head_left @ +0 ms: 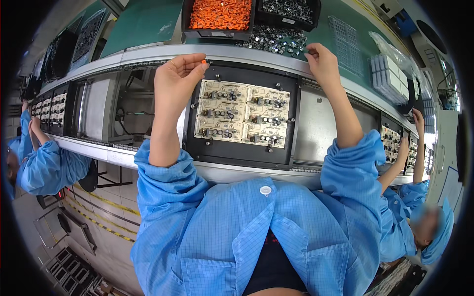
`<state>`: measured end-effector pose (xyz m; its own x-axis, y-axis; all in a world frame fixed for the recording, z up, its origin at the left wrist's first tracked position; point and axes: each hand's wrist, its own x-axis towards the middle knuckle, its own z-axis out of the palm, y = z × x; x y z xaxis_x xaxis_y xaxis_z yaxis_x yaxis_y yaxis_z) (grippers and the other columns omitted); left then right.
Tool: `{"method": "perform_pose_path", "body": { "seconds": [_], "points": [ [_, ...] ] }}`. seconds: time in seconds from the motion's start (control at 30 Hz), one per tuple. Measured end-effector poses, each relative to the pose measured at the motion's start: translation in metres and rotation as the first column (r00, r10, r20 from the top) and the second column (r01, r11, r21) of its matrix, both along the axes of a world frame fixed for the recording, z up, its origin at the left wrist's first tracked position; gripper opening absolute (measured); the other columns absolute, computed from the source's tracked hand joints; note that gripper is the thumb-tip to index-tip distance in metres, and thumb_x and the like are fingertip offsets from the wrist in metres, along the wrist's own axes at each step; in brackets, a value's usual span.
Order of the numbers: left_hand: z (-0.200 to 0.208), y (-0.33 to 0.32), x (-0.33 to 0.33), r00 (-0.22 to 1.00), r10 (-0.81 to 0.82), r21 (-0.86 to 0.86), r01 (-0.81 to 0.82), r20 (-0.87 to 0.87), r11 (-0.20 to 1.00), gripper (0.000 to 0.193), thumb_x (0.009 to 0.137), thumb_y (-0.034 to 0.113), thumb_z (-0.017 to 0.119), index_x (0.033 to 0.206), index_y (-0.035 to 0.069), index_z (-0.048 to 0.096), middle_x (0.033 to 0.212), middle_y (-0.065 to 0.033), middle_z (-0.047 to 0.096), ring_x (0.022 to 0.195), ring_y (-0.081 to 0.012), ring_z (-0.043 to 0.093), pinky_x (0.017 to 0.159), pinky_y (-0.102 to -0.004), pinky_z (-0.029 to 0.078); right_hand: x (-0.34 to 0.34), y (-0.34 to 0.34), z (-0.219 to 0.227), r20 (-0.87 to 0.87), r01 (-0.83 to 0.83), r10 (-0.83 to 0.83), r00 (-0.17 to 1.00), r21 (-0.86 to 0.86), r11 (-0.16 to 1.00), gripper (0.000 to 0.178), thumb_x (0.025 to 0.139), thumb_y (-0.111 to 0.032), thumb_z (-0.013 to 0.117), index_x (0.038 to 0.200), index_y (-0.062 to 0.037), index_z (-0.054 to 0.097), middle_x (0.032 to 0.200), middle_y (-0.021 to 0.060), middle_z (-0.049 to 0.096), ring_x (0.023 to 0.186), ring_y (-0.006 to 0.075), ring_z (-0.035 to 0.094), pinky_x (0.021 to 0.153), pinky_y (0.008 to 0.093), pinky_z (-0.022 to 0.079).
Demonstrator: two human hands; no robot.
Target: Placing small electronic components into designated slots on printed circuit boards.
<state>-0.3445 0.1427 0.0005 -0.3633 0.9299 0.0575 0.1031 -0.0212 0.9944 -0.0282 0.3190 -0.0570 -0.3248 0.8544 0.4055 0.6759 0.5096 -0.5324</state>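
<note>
Left grip (177, 81) pinching orange part (204, 61), board (245, 114) below and to the right

Your left thumb and fingertips are pressed together on one small orange part at the far-left side of the board. It shows just past the fingertips; too small to tell its long axis or which end leads.

Key offset: from that pinch, the board's far-left corner is the nearest bit, just toward your body. The rest of it spreads right and nearer to you. Long axis runs left to right, dropping slightly to the right. Units sit in two columns, three rows; left column is on your pinch side. Board lies flat in the black frame (237, 154), which sits between the rails. Orange part and board look apart; height of the gap can't be judged from this view.

Your right grip (323, 66) is farther from the board, up past its far-right corner, over the far rail (252, 55). Fingers curled, thumb close to index; can't tell if anything's between them. It's just beside the right end of the loose metal pieces (274, 40) on the green worktop (143, 29).

Orange bin contents (220, 14) lie beyond your left grip, a little right. Left is your nearer hand to the board.
</note>
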Motion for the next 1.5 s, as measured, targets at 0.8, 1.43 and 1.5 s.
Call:
{"method": "perform_pose_path", "body": {
  "seconds": [0.8,1.43,1.5],
  "points": [
    [0.012,-0.012,0.023,0.964,-0.165,-0.018,0.165,-0.21,0.986,0.016,0.085,0.003,0.069,0.099,-0.004,0.069,0.087,-0.0064,0.071,0.077,-0.0092,0.065,0.071,-0.0228,0.053,0.051,-0.111,-0.023,-0.781,-0.827,-0.513,0.357,-0.52,0.215,0.019,0.093,-0.004,0.061,0.111,0.0005,0.058,0.104,0.0078,0.062,0.092,0.0157,0.059,0.088,0.0275,0.051],
    [0.003,0.033,0.085,0.331,-0.542,-0.413,0.386,-0.772,0.825,0.017,0.081,0.009,0.065,0.091,-0.003,0.07,0.081,-0.0159,0.069,0.083,-0.0322,0.066,0.077,-0.041,0.052,0.082,-0.103,-0.019,-0.852,-0.764,-0.478,0.215,-0.451,0.46,0.028,0.093,-0.005,0.063,0.119,0.0023,0.06,0.104,0.007,0.064,0.095,0.0158,0.061,0.092,0.0296,0.05],
    [0.002,0.033,0.085,0.323,-0.552,-0.439,0.36,-0.769,0.823,0.016,0.08,0.009,0.066,0.09,-0.003,0.07,0.082,-0.0163,0.069,0.085,-0.0324,0.065,0.078,-0.0412,0.052,0.077,-0.106,-0.015,-0.859,-0.767,-0.444,0.254,-0.459,0.449,0.029,0.092,-0.006,0.064,0.12,0.0032,0.061,0.104,0.0072,0.065,0.095,0.0158,0.061,0.092,0.029,0.05]
  ]
}}
